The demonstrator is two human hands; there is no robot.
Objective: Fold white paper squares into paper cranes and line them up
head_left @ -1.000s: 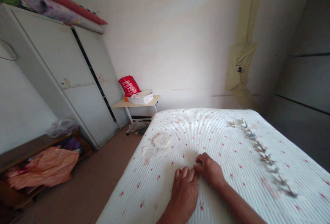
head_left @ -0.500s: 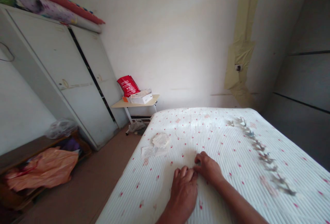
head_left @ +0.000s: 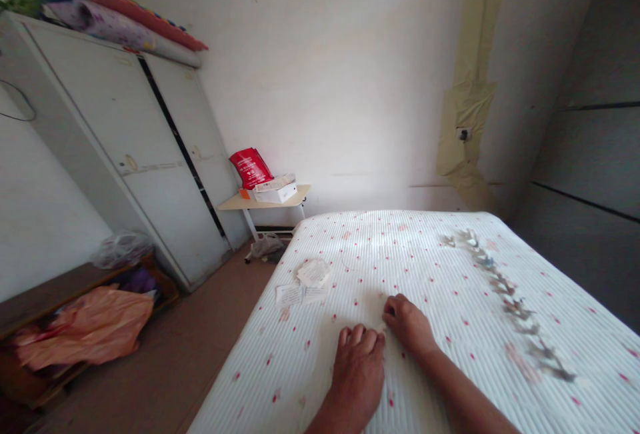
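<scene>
My left hand (head_left: 356, 371) rests on the bedspread, its fingers curled and knuckles up. Just to its right and slightly farther off is my right hand (head_left: 411, 325), with thumb and fingers pinched together. Between the fingertips shows a small pale bit (head_left: 382, 329) that looks like paper; most of it is hidden by the hands. Beyond and left of my hands lie a few flat pieces of printed paper (head_left: 314, 273). Along the right side runs a row of small folded paper figures (head_left: 515, 304), blurred, with bird-like points.
The bed (head_left: 380, 241) has a white ribbed cover with small red spots. Behind it a small table (head_left: 235, 203) holds a red bag (head_left: 251, 167) and a white box (head_left: 277, 191). A grey cabinet (head_left: 110, 121) and a low wooden bench with an orange plastic bag (head_left: 90, 331) stand left.
My right hand has moved slightly to the right, away from my left hand, leaving a small gap where the pale bit shows. My left hand has hardly moved.
</scene>
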